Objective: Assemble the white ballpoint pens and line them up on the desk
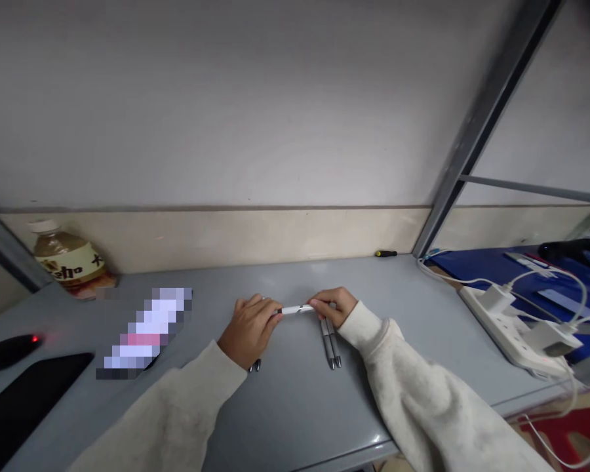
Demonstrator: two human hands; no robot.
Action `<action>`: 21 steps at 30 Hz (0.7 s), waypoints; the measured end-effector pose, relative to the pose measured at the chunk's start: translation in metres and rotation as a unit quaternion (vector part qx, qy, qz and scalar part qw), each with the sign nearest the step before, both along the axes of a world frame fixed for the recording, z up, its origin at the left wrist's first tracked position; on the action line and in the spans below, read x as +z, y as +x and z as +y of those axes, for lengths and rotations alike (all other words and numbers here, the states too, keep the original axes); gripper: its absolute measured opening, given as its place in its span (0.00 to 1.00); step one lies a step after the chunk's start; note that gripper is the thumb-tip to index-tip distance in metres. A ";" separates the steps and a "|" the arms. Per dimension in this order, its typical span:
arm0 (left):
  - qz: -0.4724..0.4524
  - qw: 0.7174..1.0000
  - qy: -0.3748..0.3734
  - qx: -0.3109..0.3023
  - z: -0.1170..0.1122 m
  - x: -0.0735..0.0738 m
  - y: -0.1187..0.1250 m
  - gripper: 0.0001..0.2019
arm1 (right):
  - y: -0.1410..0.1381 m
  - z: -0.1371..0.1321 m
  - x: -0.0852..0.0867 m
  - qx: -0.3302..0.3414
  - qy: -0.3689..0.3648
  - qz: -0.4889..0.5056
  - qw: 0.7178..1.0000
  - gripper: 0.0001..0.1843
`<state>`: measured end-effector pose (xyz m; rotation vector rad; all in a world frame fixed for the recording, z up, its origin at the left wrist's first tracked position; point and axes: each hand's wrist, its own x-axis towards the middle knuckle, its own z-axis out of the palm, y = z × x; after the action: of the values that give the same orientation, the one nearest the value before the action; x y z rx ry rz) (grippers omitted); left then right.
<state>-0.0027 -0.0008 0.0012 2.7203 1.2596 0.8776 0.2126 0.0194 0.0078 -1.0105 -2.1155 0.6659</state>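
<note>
A white pen [293, 309] is held level above the desk between both hands. My left hand [254, 328] is closed around its left end, covering that part. With thumb and fingertips, my right hand [335, 305] pinches the other end. Two pens [330, 344] with grey grips and silver tips lie side by side on the desk just below my right hand, their upper parts partly hidden by it. Silver pen tips [254, 366] poke out from under my left hand; the rest of those pens is covered.
On the grey desk [285, 406] stand a drink bottle [71, 262] and a lit phone [145, 334] at the left, near a black flat object [34, 406]. A small yellow-black object [386, 254] lies by the wall. At right is a power strip [511, 334] with cables.
</note>
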 end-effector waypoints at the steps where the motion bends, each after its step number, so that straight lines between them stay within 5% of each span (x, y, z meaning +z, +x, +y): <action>1: -0.003 1.000 0.006 0.002 0.000 0.000 0.000 0.11 | 0.000 0.000 0.000 -0.008 -0.024 0.009 1.000 0.16; 8: -0.009 1.000 -0.001 0.009 0.000 0.000 -0.001 0.13 | 0.003 0.004 0.000 -0.035 -0.070 0.030 0.996 0.10; 21: -0.018 1.000 -0.001 0.006 0.001 -0.001 -0.001 0.14 | 0.002 0.003 0.000 -0.036 -0.096 0.019 0.995 0.15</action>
<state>-0.0037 -0.0002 0.0004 2.6849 1.2704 0.9209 0.2149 0.0222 0.0076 -1.1617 -2.0017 0.8575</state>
